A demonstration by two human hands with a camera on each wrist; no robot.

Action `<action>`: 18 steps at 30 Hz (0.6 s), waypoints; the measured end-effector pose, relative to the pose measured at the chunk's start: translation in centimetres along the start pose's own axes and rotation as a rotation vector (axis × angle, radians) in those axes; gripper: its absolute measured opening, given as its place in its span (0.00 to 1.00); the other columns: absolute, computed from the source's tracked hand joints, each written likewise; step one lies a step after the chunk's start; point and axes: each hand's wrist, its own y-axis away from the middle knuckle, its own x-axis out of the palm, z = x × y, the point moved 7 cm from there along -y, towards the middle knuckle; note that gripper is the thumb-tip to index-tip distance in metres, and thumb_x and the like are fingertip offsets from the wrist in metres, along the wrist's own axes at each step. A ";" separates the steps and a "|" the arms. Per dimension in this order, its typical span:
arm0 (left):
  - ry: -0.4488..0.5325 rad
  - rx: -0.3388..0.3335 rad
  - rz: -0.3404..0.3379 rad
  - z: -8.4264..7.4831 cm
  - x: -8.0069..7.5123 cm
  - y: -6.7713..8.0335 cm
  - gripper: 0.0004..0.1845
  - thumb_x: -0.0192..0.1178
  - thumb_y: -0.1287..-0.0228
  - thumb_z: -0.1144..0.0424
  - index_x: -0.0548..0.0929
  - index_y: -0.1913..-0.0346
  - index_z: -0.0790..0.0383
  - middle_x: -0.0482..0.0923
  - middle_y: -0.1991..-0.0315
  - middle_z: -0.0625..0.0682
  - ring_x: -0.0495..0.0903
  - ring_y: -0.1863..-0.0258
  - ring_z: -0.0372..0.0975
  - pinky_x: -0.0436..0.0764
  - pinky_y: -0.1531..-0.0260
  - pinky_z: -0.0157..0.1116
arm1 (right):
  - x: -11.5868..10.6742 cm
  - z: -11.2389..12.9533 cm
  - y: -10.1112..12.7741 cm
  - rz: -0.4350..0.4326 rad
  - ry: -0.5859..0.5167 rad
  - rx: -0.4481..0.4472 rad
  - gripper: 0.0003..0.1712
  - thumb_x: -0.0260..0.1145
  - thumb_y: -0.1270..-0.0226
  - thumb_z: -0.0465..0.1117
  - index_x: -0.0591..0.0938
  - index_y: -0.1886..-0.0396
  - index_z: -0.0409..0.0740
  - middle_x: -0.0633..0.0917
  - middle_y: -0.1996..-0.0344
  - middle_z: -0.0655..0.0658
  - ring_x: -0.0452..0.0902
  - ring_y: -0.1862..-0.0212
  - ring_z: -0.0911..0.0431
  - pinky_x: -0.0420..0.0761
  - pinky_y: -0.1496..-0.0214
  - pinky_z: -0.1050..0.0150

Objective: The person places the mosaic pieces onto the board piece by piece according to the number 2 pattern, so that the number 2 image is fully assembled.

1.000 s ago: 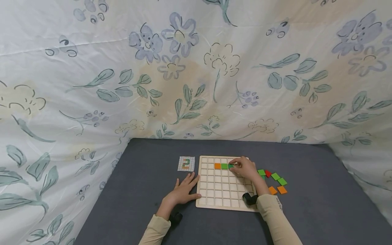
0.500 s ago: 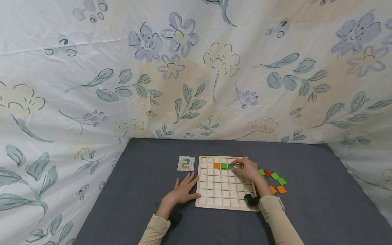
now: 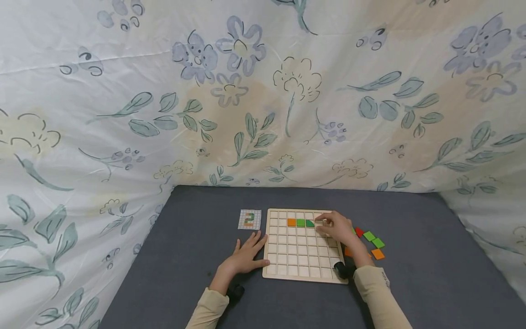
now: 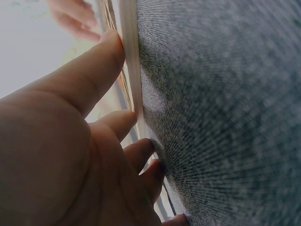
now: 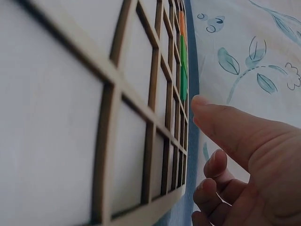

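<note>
Keep your left hand (image 3: 243, 258) flat, bracing the grid board (image 3: 303, 262); your right hand (image 3: 338, 227), fingers loosely curled and empty, should seat the dark green tile (image 3: 310, 223) flush.

Bare grey mat (image 3: 415, 256) right of loose tiles (image 3: 373, 242); draped sheet (image 3: 485, 214) seemingly close beyond.

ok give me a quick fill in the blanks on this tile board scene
1. The wooden grid board lies on a ____ tablecloth.
2. The row of placed tiles runs orange, green, ____.
3. The left hand rests flat against the board's ____ edge.
4. The right hand is over the board's ____ right corner.

Missing words: grey; green; left; far
</note>
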 end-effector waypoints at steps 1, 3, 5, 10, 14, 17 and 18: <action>0.000 0.000 0.001 0.0 0.0 0.0 0.41 0.55 0.37 0.44 0.52 0.27 0.56 0.44 0.26 0.57 0.43 0.27 0.52 0.37 0.36 0.64 | -0.1 -0.1 0.1 0.001 0.007 0.002 0.15 0.68 0.42 0.44 0.85 0.54 0.48 0.74 0.71 0.47 0.64 0.72 0.56 0.52 0.67 0.58; 0.000 0.001 0.002 -0.1 0.0 0.0 0.41 0.55 0.37 0.44 0.52 0.27 0.56 0.44 0.26 0.57 0.43 0.27 0.52 0.37 0.36 0.64 | -0.3 -0.3 0.3 0.002 0.023 0.010 0.15 0.68 0.41 0.44 0.84 0.54 0.49 0.72 0.71 0.47 0.63 0.72 0.56 0.51 0.68 0.59; 0.001 0.003 0.001 -0.1 -0.1 0.0 0.41 0.55 0.37 0.44 0.52 0.27 0.57 0.44 0.26 0.57 0.43 0.27 0.52 0.37 0.36 0.64 | -0.4 -0.7 0.4 -0.002 0.036 0.008 0.15 0.68 0.42 0.45 0.84 0.54 0.49 0.71 0.72 0.47 0.62 0.73 0.56 0.51 0.69 0.60; 0.000 0.008 0.001 0.0 0.0 0.0 0.41 0.55 0.37 0.44 0.52 0.27 0.57 0.44 0.26 0.57 0.43 0.27 0.52 0.37 0.36 0.64 | -0.8 -1.2 0.7 -0.021 0.050 0.002 0.16 0.69 0.42 0.45 0.84 0.53 0.49 0.70 0.73 0.46 0.60 0.74 0.56 0.49 0.69 0.59; 0.005 0.009 0.004 -0.2 -0.1 0.1 0.41 0.55 0.37 0.44 0.52 0.27 0.57 0.44 0.26 0.58 0.42 0.27 0.53 0.37 0.36 0.64 | -1.2 -1.7 1.2 -0.035 0.086 0.018 0.17 0.69 0.42 0.45 0.84 0.53 0.48 0.68 0.74 0.45 0.58 0.74 0.56 0.47 0.69 0.58; 0.012 0.008 0.006 -0.3 -0.1 0.1 0.41 0.55 0.37 0.45 0.52 0.27 0.57 0.44 0.26 0.58 0.42 0.27 0.53 0.36 0.36 0.64 | -1.5 -2.0 1.5 -0.043 0.117 0.010 0.18 0.69 0.43 0.45 0.84 0.52 0.48 0.68 0.74 0.46 0.57 0.74 0.56 0.47 0.69 0.58; 0.015 0.008 0.006 -0.3 -0.1 0.2 0.41 0.55 0.37 0.45 0.52 0.27 0.57 0.44 0.26 0.58 0.42 0.27 0.53 0.36 0.36 0.64 | -1.6 -2.1 1.6 -0.044 0.123 0.004 0.18 0.69 0.43 0.45 0.84 0.52 0.48 0.68 0.74 0.46 0.57 0.74 0.56 0.47 0.69 0.58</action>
